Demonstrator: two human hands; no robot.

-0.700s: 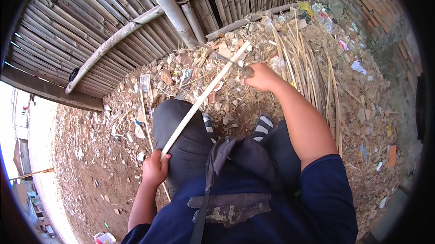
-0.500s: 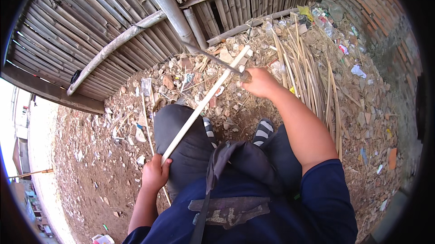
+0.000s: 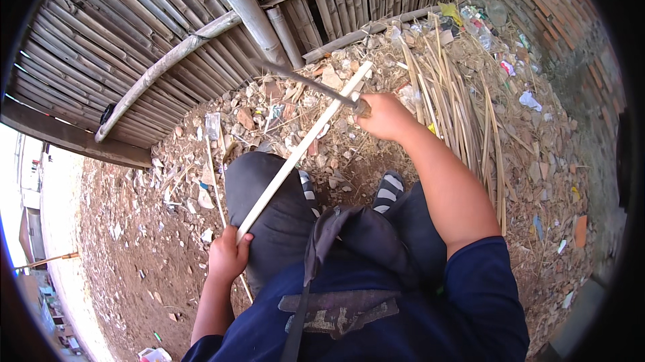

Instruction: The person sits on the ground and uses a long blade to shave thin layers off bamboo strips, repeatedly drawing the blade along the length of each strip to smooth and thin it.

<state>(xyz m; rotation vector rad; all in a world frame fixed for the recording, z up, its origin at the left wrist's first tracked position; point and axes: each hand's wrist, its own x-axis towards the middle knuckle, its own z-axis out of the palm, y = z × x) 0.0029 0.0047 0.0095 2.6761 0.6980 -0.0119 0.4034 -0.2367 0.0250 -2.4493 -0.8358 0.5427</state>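
My left hand is closed round the lower end of a long pale bamboo strip. The strip slants up and to the right across my left knee, its far end above the stony ground. In my closed right hand is the handle of a long knife. Its dark, narrow blade points up and left and crosses the strip near the far end. Whether the edge touches the strip I cannot tell; the blade tip is blurred.
A bundle of split bamboo strips lies on the ground at the right. Ahead stands a bamboo slat wall with a thick post; a brick wall is at the far right. Rubble and litter cover the ground, and a thin stick lies beside my left knee.
The blade has shifted slightly to the left where it crosses the strip. Both hands keep their holds, and the whole view has moved a little.
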